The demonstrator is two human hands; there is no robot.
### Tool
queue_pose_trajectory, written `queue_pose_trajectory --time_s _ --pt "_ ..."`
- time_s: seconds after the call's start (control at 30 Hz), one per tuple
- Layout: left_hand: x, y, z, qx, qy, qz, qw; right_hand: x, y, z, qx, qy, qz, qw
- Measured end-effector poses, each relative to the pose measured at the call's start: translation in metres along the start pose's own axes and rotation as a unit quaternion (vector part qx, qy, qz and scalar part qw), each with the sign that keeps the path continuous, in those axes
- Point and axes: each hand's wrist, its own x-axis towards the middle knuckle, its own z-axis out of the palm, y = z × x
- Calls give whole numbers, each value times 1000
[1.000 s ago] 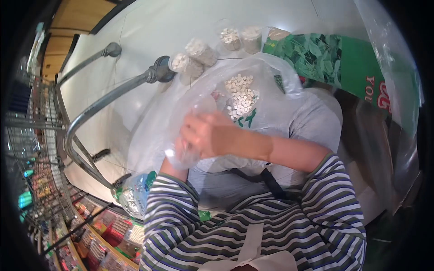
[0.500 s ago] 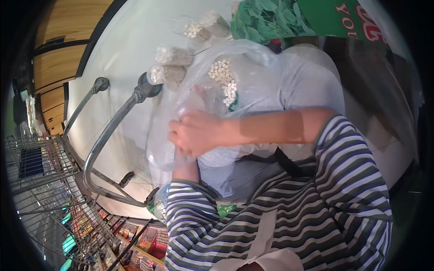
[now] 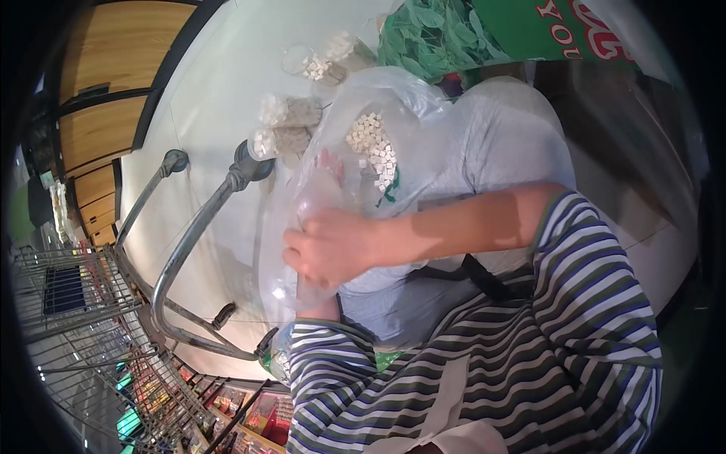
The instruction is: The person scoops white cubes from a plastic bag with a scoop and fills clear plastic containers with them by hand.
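Note:
A clear plastic bag (image 3: 276, 253) spreads over the lap and covers my left forearm. My left hand (image 3: 328, 168) shows faintly through the film, fingertips pointing up and apart, with nothing visible in it. Wrapped round the bagged left wrist, my right hand (image 3: 333, 246) is closed on the plastic. Small white cubes (image 3: 372, 144) lie in a pile on the plastic over the lap, to the right of my left hand, beside green printing or strips (image 3: 389, 189).
Several clear tubs (image 3: 291, 111) of pale pieces stand on the floor (image 3: 227, 91) beyond the bag. A metal cart frame (image 3: 181, 261) curves at left, near a wire basket (image 3: 83, 303). A green printed sack (image 3: 510, 30) lies at the upper right.
My right hand has settled tighter round the left wrist. My left fingers show more clearly through the plastic. The view has shifted, moving tubs and sack up and left.

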Motion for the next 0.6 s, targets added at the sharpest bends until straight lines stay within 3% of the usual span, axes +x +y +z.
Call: queue_pose_trajectory --time_s 0.1,0.2,0.3,0.37,0.43,0.53,0.6 --pt "4 -5 -4 27 10 6 1000 -4 -5 3 -2 -12 -42 999" --pt "10 -13 -8 88 31 21 995 -2 5 -4 -7 1 9 1000" --pt "27 -24 -7 338 84 -27 937 -4 7 -11 13 -4 5 1000" --pt "31 -25 -14 443 94 -53 890 0 26 -20 -6 59 46 997" --pt "13 -24 -35 328 34 105 938 7 45 -35 70 124 116 983" --pt "-5 -13 -45 207 -20 267 941 19 72 -63 149 115 177 966" --pt "-6 -4 -35 128 -32 166 977 22 82 -75 225 91 275 930"
